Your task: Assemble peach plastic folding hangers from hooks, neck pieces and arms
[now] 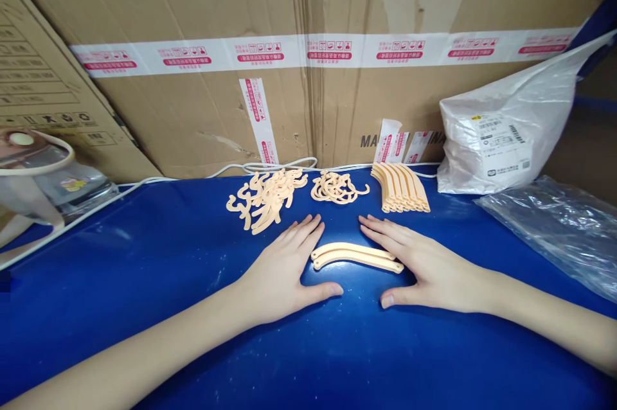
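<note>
My left hand (284, 268) and my right hand (424, 265) lie flat and open on the blue table (168, 281), palms down. Between them rest two curved peach plastic strips (357, 256), side by side, touched by neither hand as far as I can see. Farther back lie a loose pile of peach hook-shaped pieces (265, 198), a smaller tangle of curled peach pieces (336, 188), and a neat stack of curved peach strips (400, 188).
Big taped cardboard boxes (308, 56) wall off the back. A white plastic bag (506, 133) and a clear plastic bag (559, 230) lie at the right. A water bottle with a pink strap (43, 172) lies at the left, and a white cable (159, 182) runs along the boxes.
</note>
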Demonstrator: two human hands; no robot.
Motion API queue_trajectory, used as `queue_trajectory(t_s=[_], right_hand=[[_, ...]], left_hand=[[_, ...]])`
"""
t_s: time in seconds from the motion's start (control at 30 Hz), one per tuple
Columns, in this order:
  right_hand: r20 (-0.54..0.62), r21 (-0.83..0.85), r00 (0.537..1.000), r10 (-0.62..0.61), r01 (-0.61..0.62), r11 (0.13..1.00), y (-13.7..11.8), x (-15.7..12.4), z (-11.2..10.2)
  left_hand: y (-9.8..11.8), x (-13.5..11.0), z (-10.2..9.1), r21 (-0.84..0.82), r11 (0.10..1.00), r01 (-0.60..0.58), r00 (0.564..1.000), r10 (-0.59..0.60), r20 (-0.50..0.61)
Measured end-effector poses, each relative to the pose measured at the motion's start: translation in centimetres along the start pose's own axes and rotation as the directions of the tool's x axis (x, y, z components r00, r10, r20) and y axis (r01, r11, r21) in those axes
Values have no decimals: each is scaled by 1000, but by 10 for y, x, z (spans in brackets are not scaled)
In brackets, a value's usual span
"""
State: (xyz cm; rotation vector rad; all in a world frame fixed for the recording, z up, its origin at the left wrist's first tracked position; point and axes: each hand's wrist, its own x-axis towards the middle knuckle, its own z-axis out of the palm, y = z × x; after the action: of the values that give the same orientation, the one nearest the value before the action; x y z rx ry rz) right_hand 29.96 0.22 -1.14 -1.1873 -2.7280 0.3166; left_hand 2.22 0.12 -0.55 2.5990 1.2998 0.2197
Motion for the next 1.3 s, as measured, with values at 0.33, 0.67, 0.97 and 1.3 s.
queue_trajectory(t_s=[0.33,0.67,0.97,1.3], right_hand=[[-20,8,999,-25,25,1000,0,0,-1],[-24,-2,999,-32,32,999,-1,-1,-2],[-167,109,986,-24,43,993,-3,3,-7],[-179,130,984,-13,37,991,-5,2,-9]], left_hand=[[1,2,0,-5,1000,20,1000,-20,-4],[0,-7,-17,-9,1000,14,961,-16,-276],[-44,-18,-47,302,890,341,897,-212,-389],[-50,-19,-34,262,915,308,900,-191,-392]])
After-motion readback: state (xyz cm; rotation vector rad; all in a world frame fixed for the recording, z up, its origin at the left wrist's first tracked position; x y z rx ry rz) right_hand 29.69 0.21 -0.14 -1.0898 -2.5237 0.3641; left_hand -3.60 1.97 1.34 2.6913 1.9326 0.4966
